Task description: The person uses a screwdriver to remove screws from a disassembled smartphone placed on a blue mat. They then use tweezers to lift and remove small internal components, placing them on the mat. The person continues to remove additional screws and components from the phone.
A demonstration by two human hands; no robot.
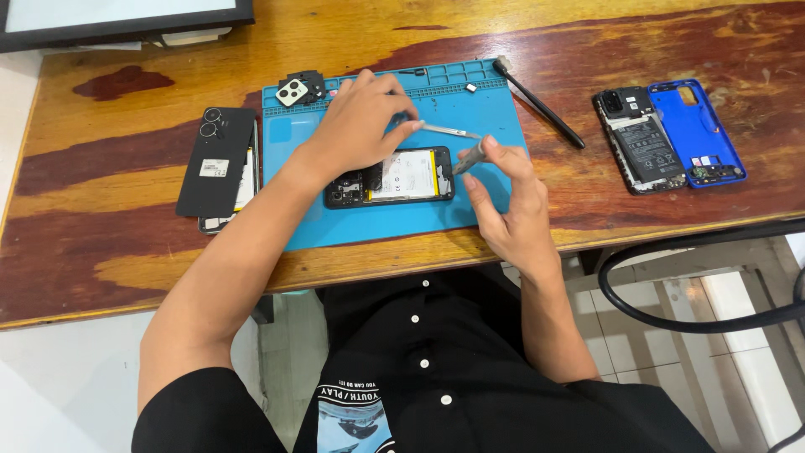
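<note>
Over the open phone, the left hand pinches tweezers, the right hand grips a screwdriver; likely loosening internals, needing steady tips.

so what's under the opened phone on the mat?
The blue mat lies directly under the opened phone, with the wooden table beneath that. What's between phone and mat is hidden.

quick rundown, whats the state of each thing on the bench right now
phone on mat: back off, battery exposed, lying flat
left hand: gripping tweezers, tips clear of the phone
right hand: pinching a small grey tool at the phone's right end
black back cover: detached, lying over another part
second phone: opened, insides showing
blue case: removed, lying inside up
brush: lying unused
</note>
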